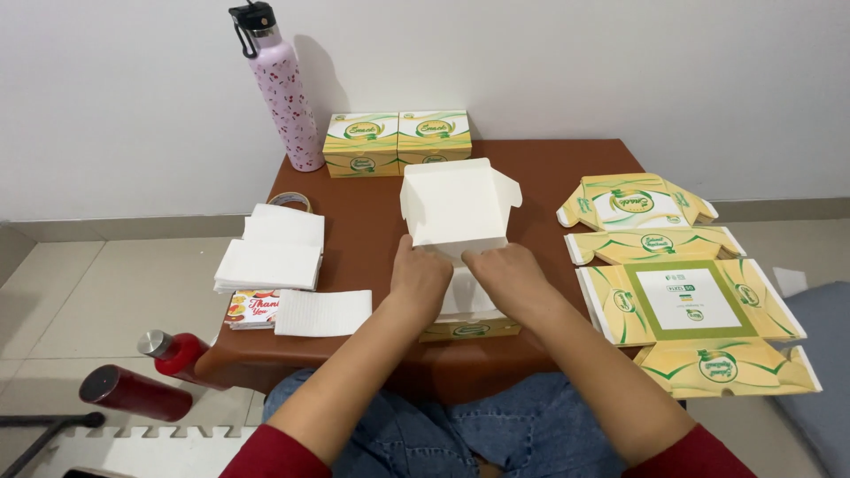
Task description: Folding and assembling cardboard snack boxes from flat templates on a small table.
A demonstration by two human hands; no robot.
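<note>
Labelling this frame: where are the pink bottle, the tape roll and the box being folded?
pink bottle (288,102): head view, middle of body.
tape roll (290,202): head view, top rim.
box being folded (454,205): head view, white inside of raised lid.

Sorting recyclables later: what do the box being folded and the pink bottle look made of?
The box looks like thin paperboard: matte white inside, printed yellow-green outside, creased flaps. Both the left hand and right hand press on it. The pink bottle seems coated metal with a black plastic cap, though I can't be sure.

A small room corner is shown.
A brown table (354,221) is placed against a white wall (531,62); pale floor tiles (106,292) are seen.
</note>
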